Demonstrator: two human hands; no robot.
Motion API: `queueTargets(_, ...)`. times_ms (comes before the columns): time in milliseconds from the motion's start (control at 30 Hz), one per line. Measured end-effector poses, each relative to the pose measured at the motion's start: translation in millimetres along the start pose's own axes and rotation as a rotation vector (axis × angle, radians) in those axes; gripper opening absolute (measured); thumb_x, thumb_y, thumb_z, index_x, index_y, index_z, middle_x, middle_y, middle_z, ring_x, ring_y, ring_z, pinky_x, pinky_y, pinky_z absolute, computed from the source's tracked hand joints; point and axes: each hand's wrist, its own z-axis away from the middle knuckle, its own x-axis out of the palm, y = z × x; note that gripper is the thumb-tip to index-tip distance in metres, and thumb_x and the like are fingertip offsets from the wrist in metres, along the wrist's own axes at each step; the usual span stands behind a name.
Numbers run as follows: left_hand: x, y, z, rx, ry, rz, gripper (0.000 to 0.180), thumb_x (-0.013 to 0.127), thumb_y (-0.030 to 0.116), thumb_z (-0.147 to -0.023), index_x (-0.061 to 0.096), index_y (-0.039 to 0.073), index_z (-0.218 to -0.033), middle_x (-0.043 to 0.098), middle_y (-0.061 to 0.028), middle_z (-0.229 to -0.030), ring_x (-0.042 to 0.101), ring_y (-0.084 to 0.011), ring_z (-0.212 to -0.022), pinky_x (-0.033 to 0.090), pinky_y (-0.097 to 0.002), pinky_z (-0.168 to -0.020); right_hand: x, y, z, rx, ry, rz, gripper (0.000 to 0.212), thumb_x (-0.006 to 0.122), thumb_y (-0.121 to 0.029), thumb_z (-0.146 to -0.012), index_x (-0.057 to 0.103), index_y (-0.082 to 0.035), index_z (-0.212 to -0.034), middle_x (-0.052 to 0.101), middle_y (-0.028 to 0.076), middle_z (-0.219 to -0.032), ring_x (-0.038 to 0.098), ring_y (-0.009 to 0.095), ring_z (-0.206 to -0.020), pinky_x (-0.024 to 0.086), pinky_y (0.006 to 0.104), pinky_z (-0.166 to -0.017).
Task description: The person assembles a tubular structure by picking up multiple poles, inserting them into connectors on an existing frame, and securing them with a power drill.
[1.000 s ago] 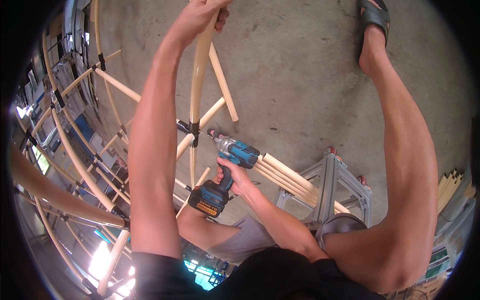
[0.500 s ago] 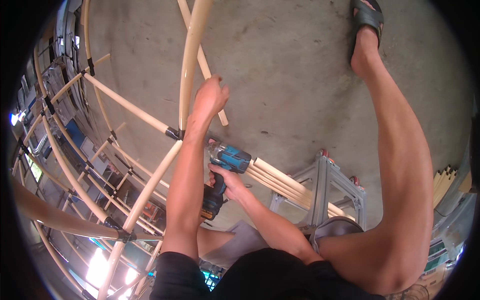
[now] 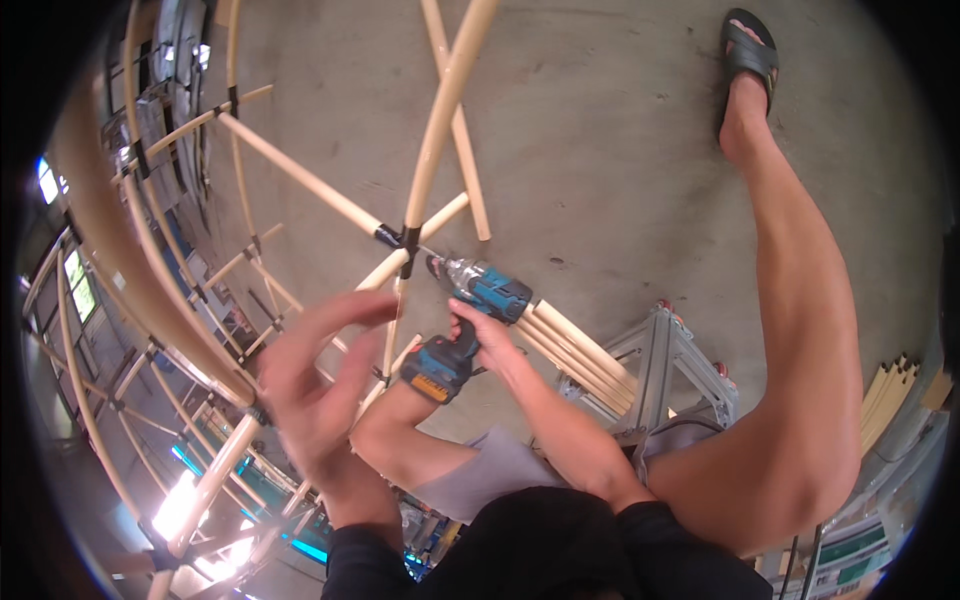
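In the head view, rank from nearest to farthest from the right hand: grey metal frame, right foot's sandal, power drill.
1. Power drill: gripped in the right hand.
2. Grey metal frame: right of the hand.
3. Right foot's sandal: upper right.

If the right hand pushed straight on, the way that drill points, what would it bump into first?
Probably the black pipe joint: the power drill in the right hand aims at it, though depth is unclear and the tip may be touching.
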Motion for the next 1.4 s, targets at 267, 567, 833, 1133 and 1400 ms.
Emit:
queueTargets(267, -91, 27, -12, 0.045, 0.428, -0.352, 0.04, 0.059, 0.022, -0.097, 0.053, -0.001, -0.129, 0.063, -0.0125, -0.121, 0.059, -0.0198, -0.112, 0.05, -0.0324, -0.091, -21, -16, 10, -0.188, -0.095, 0.289, 0.022, 0.075, -0.028, -0.086, 0.063, -0.01, -0.089, 0.058, -0.001, -0.074, 0.055, 0.01, -0.065, 0.048, 0.0268, -0.064)
queueTargets(567, -123, 17, -32, -0.2, -0.175, 0.05, 0.043, 0.061, 0.044, -0.095, 0.058, 0.002, -0.105, 0.063, -0.0057, -0.078, 0.066, -0.0133, -0.066, 0.054, -0.0263, -0.062, 6, 37, 57, -0.404, -0.22, 0.523, 0.025, 0.081, -0.021, -0.079, 0.068, -0.01, -0.097, 0.063, -0.001, -0.081, 0.06, 0.01, -0.07, 0.051, 0.0281, -0.068)
queueTargets(833, -146, -1, -4, -0.184, -0.227, -0.249, 0.053, 0.057, 0.055, -0.094, 0.059, 0.005, -0.109, 0.064, -0.0061, -0.081, 0.065, -0.0141, -0.068, 0.052, -0.0309, -0.069, 73, 46, 138, -1.478, -0.529, 1.297, 0.025, 0.077, -0.01, -0.075, 0.068, -0.003, -0.097, 0.066, 0.008, -0.088, 0.063, 0.021, -0.077, 0.052, 0.0325, -0.073)
queueTargets(1133, -161, -21, 41, -0.243, -0.215, -0.402, 0.05, 0.06, 0.05, -0.092, 0.062, 0.003, -0.109, 0.068, -0.0097, -0.087, 0.063, -0.019, -0.08, 0.047, -0.0343, -0.074, 109, 57, 165, -1.751, -0.592, 1.527, 0.03, 0.072, -0.008, -0.068, 0.066, 0.002, -0.096, 0.064, 0.015, -0.08, 0.064, 0.033, -0.072, 0.052, 0.0383, -0.068)
queueTargets(1400, -162, -24, 47, -0.201, -0.208, -0.382, 0.045, 0.06, 0.047, -0.092, 0.064, 0.004, -0.108, 0.069, -0.009, -0.087, 0.063, -0.0205, -0.082, 0.047, -0.035, -0.075, 99, 53, 146, -1.8, -0.587, 1.56, 0.028, 0.073, -0.008, -0.067, 0.066, 0.002, -0.092, 0.061, 0.014, -0.075, 0.059, 0.032, -0.065, 0.049, 0.0375, -0.063)
